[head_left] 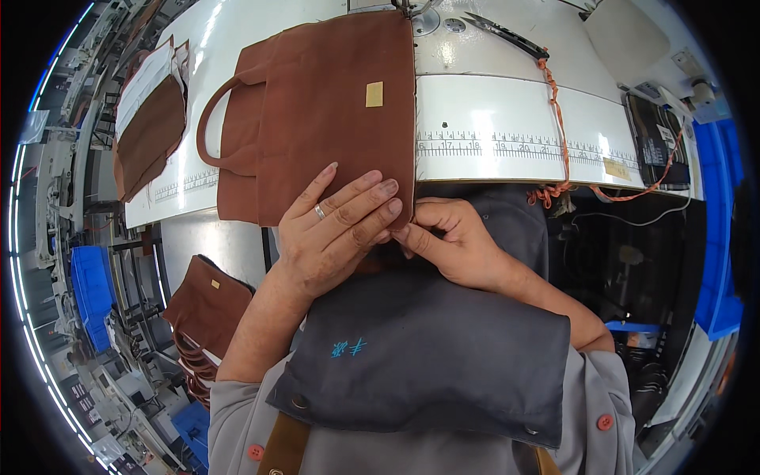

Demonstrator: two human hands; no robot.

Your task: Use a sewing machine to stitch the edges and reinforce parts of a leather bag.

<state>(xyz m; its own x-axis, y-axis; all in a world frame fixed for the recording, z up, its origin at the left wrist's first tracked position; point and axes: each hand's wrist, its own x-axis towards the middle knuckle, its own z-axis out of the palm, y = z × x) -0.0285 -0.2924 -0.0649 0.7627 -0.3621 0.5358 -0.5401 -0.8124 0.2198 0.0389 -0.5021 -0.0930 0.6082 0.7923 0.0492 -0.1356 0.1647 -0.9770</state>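
Observation:
A brown fabric bag panel [332, 71] with a looped handle [207, 119] and a small yellow label [374, 94] lies on the white sewing table. Its right edge runs up to the sewing machine's needle area [408, 9]. My left hand [336, 222], wearing a ring, rests on the panel's near right part, fingers stretched out and lying on the cloth. At the panel's near right corner, my right hand [455, 237] is closed, pinching the cloth edge between thumb and fingers. Part of that pinch is hidden by the corner.
Thread snips [507, 36] on an orange cord [558, 119] lie at the far right. Brown and white cut pieces [152, 127] sit at the left. More brown bag panels [207, 305] hang below the table's left. A printed ruler [507, 145] runs along the near edge.

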